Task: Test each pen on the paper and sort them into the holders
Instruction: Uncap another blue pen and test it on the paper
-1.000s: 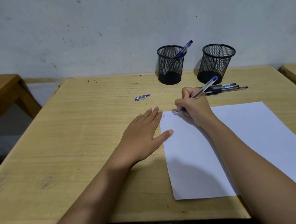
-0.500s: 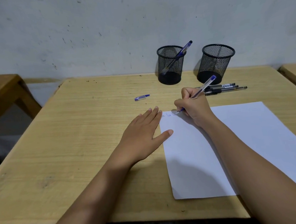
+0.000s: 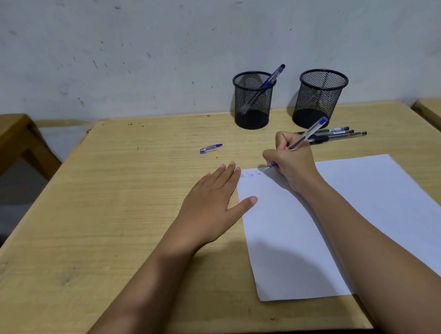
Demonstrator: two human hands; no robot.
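Observation:
My right hand [image 3: 292, 161] grips a blue pen [image 3: 306, 135], its tip touching the top left of the white paper [image 3: 360, 209] beside a few small blue scribbles [image 3: 251, 175]. My left hand [image 3: 211, 204] lies flat with fingers spread, thumb and fingertips pressing the paper's left edge. A blue pen cap [image 3: 210, 148] lies loose on the table. Two black mesh holders stand at the back: the left holder [image 3: 253, 100] has one blue pen [image 3: 271, 81] leaning in it, the right holder [image 3: 319, 97] looks empty. Three black pens [image 3: 337, 134] lie behind my right hand.
The wooden table [image 3: 114, 226] butts against a grey wall. A darker wooden table [image 3: 1, 140] stands off to the left, and another table edge [image 3: 440, 117] shows at the right.
My right hand has crept slightly to the right along the top of the paper, adding scribbles. The left hand has stayed put.

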